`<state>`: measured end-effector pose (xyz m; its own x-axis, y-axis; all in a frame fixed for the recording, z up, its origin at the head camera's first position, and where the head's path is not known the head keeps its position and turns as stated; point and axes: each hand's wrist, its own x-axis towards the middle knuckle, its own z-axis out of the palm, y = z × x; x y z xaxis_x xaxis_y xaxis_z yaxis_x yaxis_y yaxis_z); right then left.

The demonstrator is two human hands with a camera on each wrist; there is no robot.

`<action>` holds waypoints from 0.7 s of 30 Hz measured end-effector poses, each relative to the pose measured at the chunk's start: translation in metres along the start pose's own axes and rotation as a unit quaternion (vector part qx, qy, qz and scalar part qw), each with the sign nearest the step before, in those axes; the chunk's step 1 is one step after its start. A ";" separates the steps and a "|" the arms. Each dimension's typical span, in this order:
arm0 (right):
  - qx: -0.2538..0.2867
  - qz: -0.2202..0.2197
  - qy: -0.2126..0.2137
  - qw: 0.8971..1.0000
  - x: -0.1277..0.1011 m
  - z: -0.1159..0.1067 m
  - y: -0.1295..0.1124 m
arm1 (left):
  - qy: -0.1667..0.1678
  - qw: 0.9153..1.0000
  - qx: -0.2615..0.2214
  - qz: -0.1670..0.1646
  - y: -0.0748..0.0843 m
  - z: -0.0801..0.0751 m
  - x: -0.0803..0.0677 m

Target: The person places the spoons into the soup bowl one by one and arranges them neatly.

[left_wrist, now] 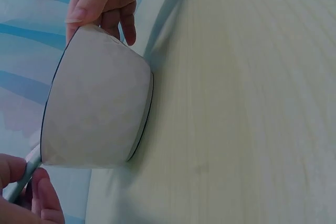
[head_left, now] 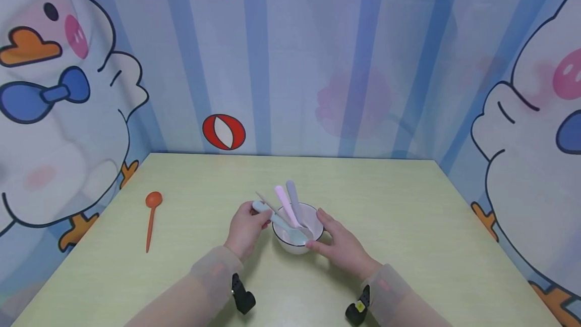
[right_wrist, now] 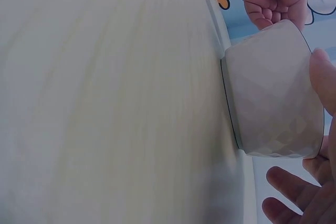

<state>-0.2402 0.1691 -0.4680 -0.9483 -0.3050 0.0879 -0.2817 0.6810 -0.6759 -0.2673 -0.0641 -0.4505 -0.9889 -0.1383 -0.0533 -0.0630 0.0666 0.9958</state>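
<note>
A small white bowl (head_left: pixel 297 243) with a dark rim stands on the pale green table (head_left: pixel 408 226), seen side-on as the bowl (left_wrist: pixel 97 111) and the bowl (right_wrist: pixel 273 98) in the wrist views. A pink spoon (head_left: pixel 286 205), a lilac spoon (head_left: pixel 293 198) and a thin beige one lean inside it. My left hand (head_left: pixel 247 226) pinches the handle of a pale blue spoon (head_left: pixel 279 222) whose head lies in the bowl; the spoon handle (left_wrist: pixel 21 179) shows between my fingers. My right hand (head_left: pixel 338 241) holds the bowl's right side, thumb on the rim.
An orange spoon (head_left: pixel 151 216) lies alone at the table's left. Cartoon duck curtains enclose the table at the back and both sides. Bare tabletop stretches to the right of the bowl and along the front edge.
</note>
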 end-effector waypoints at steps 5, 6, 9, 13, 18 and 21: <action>0.004 0.001 0.000 1.000 0.000 0.000 0.000 | -0.007 1.000 0.012 -0.005 -0.002 0.000 0.004; 0.005 0.000 0.001 1.000 -0.001 0.000 0.001 | -0.009 1.000 0.014 -0.005 -0.003 0.000 0.004; 0.003 -0.004 0.004 1.000 -0.001 0.000 0.001 | -0.016 1.000 0.015 -0.011 -0.002 0.000 0.005; 0.002 -0.007 0.005 1.000 -0.001 0.000 0.002 | -0.020 1.000 0.017 -0.018 -0.001 -0.001 0.006; 0.006 -0.007 0.006 1.000 0.000 0.001 0.001 | -0.026 0.999 0.021 -0.019 -0.002 -0.002 0.008; 0.008 -0.003 0.006 1.000 0.000 0.001 0.001 | -0.028 0.999 0.022 -0.023 -0.003 -0.002 0.008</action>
<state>-0.2399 0.1694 -0.4691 -0.9481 -0.3012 0.1018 -0.2860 0.6680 -0.6870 -0.2751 -0.0678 -0.4537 -0.9907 -0.0867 -0.1045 -0.1134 0.1051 0.9880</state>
